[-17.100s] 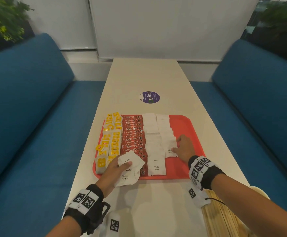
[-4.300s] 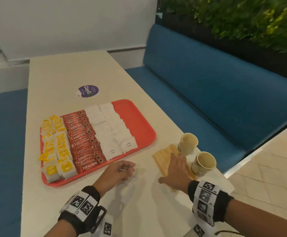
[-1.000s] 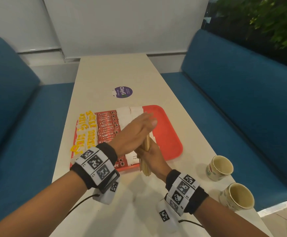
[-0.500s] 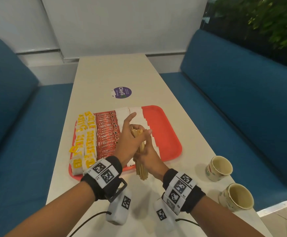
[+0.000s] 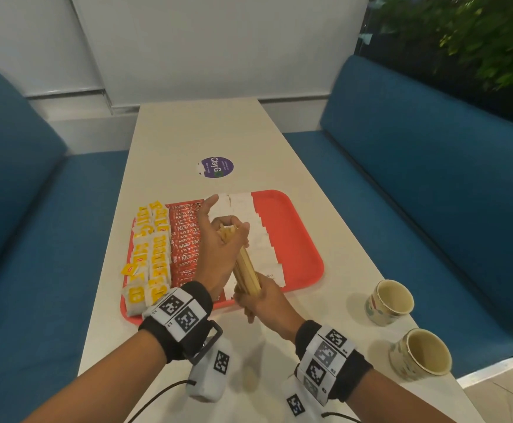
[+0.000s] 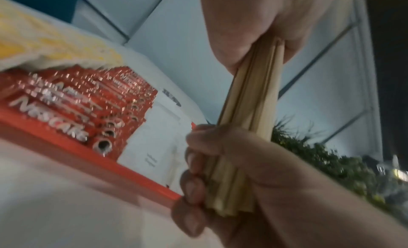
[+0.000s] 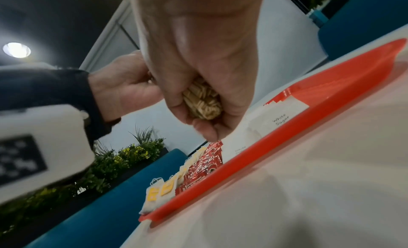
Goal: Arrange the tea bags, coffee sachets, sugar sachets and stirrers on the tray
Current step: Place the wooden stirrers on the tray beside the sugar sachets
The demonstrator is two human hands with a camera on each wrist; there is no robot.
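Observation:
A bundle of wooden stirrers [image 5: 244,267] leans over the near part of the red tray [image 5: 298,236]. My right hand [image 5: 256,300] grips its lower end, and my left hand [image 5: 227,215] curls its fingers round the upper end with the thumb stuck out. The left wrist view shows the stirrers [image 6: 249,98] running between both hands. In the right wrist view the stirrer ends [image 7: 203,103] show inside my right fist [image 7: 198,101]. On the tray lie rows of yellow tea bags [image 5: 151,248], red coffee sachets [image 5: 185,239] and white sugar sachets [image 5: 264,248].
Two paper cups [image 5: 389,300] [image 5: 420,352] stand on the white table [image 5: 203,132] at the near right. A purple sticker [image 5: 217,167] lies beyond the tray. The right third of the tray is bare. Blue benches flank the table.
The bundle has tipped from nearly upright to leaning away over the sugar sachets. My left hand went from lying flat above its top to curling round the upper end.

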